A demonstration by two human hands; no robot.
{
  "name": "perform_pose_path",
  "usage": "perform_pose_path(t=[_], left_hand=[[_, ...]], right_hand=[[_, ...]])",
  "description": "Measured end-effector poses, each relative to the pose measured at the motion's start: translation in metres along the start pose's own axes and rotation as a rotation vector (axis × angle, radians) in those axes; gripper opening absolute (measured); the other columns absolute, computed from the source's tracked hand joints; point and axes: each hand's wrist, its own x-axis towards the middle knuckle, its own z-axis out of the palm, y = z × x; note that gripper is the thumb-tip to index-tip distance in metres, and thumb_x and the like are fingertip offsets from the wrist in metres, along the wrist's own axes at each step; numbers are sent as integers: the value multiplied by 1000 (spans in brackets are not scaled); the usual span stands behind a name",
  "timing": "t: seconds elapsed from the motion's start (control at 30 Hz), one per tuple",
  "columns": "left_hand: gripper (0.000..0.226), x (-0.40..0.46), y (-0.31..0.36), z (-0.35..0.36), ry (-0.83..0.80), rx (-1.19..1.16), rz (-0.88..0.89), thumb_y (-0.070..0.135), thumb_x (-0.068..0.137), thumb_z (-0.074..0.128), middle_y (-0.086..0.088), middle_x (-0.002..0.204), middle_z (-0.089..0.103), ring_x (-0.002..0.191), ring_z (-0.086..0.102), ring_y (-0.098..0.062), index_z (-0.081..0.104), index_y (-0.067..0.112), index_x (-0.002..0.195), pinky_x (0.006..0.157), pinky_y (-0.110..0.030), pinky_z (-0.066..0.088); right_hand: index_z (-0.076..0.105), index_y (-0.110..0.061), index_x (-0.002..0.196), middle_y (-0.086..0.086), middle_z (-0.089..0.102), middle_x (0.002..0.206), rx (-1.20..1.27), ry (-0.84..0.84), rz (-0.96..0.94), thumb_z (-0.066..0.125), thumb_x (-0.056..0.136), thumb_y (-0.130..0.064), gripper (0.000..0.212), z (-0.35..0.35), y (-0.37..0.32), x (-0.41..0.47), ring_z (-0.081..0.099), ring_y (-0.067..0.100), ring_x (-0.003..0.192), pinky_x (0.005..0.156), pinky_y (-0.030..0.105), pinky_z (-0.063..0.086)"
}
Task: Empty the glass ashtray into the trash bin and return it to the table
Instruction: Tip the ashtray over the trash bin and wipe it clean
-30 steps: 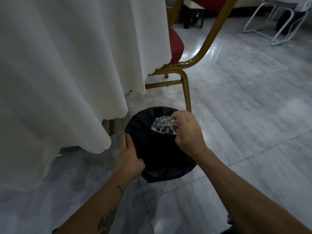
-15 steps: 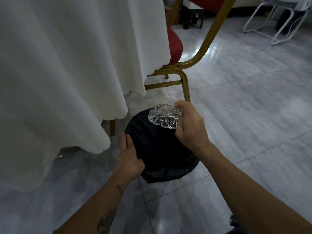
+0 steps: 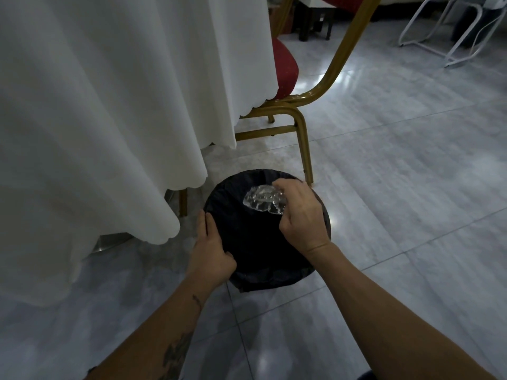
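A white tablecloth (image 3: pixel 96 111) hangs to the floor at the left, and a gold-framed chair (image 3: pixel 299 124) with a red seat stands behind the trash bin (image 3: pixel 255 259), which sits on the grey tiled floor (image 3: pixel 397 174) just beside the cloth's hem. The bin is round and lined with a black bag; its near-left rim is gripped by the left hand (image 3: pixel 212 255), fingers closed over the edge. The glass ashtray (image 3: pixel 263 203) is held over the bin's far side, above the opening, and is clamped at its right rim by the right hand (image 3: pixel 300 215). It is clear, thick pressed glass with a faceted, scalloped edge, and appears tipped toward the bin. It is judged stiff, fairly heavy, smooth enough to slip, and liable to chip if knocked on the rim or dropped on the tiles. The thick rim is judged the safest place to hold it.
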Motion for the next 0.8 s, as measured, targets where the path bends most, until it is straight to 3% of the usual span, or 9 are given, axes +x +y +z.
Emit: perform_pose_path(t=[0.07,0.23,0.43,0.57,0.67,0.8], left_hand=[[98,0,0,0,0,-2,11,13,85,58,2,167,-19,139,42,-28,-7,12,159,93,-26,41],[96,1,-3,3,6,4,3,12,86,56,2,167,-19,132,49,-29,-7,12,159,92,-24,39],[95,3,-3,4,26,41,-9,15,85,56,1,167,-18,133,49,-30,-4,11,159,92,-30,46],[94,3,-3,4,19,50,-2,14,86,55,2,167,-19,131,51,-28,-5,11,159,86,-25,42],[95,2,-1,3,16,43,-10,14,87,55,4,166,-21,133,49,-27,-6,12,159,92,-27,43],[95,2,-2,3,7,22,5,14,86,56,2,167,-19,141,40,-25,-6,12,159,94,-22,38]], right_hand=[[68,0,109,15,71,103,-33,19,-22,40,81,0,40,1,3,-5,66,35,99,99,65,47],[58,-11,109,15,70,100,23,209,-114,41,74,9,44,-13,-4,-4,61,34,100,112,69,30],[69,-3,103,15,73,99,-34,161,-272,44,84,9,34,-15,0,11,61,39,93,102,73,36],[70,-1,103,16,72,99,-50,144,-293,44,86,9,33,-12,8,13,60,40,92,95,72,42],[70,0,103,16,72,100,-60,132,-275,44,84,9,34,-10,10,12,59,39,91,88,65,47],[68,1,106,13,70,100,41,154,-139,45,73,14,42,-14,4,14,59,34,92,84,37,47]])
